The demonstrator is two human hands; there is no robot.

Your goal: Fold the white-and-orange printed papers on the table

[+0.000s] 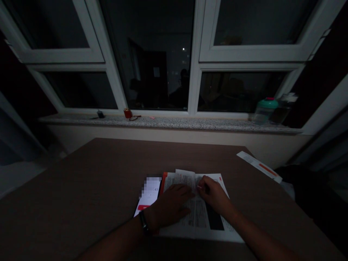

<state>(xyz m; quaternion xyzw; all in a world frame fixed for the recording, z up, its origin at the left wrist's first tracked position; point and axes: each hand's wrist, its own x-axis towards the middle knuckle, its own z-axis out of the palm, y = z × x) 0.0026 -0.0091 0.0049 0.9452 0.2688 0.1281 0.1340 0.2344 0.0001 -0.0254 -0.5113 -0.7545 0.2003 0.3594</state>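
An open printed booklet (199, 215) with an orange-red left edge lies on the brown table. Across its left page my left hand (175, 201) rests flat with the fingers stretched out, a dark band around its wrist. My right hand (213, 192) is over the right page near the fold, thumb and fingers pinched together. A tiny pale bit shows at those fingertips; what it is I cannot make out. A folded paper flap (185, 175) sticks up past the booklet's top edge. Just left of the booklet is a phone (150, 194) with its screen lit, partly blurred out.
A long white paper strip (258, 166) with an orange bar lies at the table's right edge. On the speckled windowsill (168, 123) stand a small red jar (127, 113), a small dark bottle (100, 114) and a teal-lidded container (265, 111). The room is dim.
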